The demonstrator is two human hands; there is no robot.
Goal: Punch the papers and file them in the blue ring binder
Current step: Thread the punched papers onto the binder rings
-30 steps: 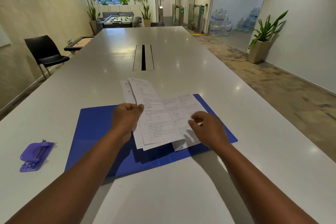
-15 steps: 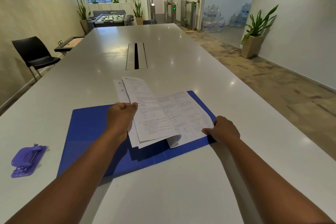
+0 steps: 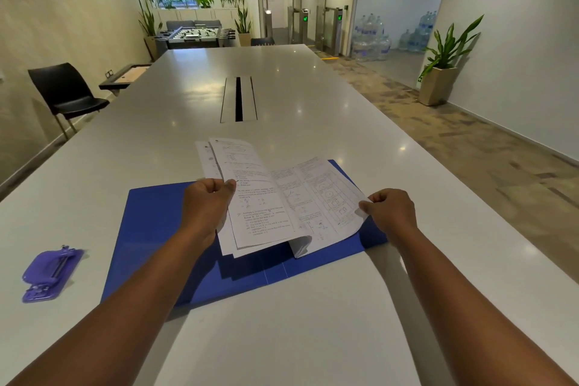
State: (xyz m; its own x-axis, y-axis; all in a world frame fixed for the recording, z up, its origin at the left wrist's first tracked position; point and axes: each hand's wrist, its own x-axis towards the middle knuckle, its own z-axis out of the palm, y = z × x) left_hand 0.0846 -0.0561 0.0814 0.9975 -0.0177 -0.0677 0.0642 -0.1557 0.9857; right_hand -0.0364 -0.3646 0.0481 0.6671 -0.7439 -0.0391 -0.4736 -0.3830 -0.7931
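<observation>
Long white conference table [image 3: 282, 338], viewed from its near end, on which an open blue ring binder [image 3: 150, 229] is laid flat. Printed white paper sheets [image 3: 266, 210] are held over the binder's middle, so that its ring mechanism is hidden. One sheaf's left edge is pinched in the closed fingers of the left hand [image 3: 206, 207]; a single page's right edge is gripped by the right hand [image 3: 391, 213]. Text and diagrams are printed too small to be read. A purple plastic hole punch [image 3: 50, 273], blurred, is seen well to the left.
</observation>
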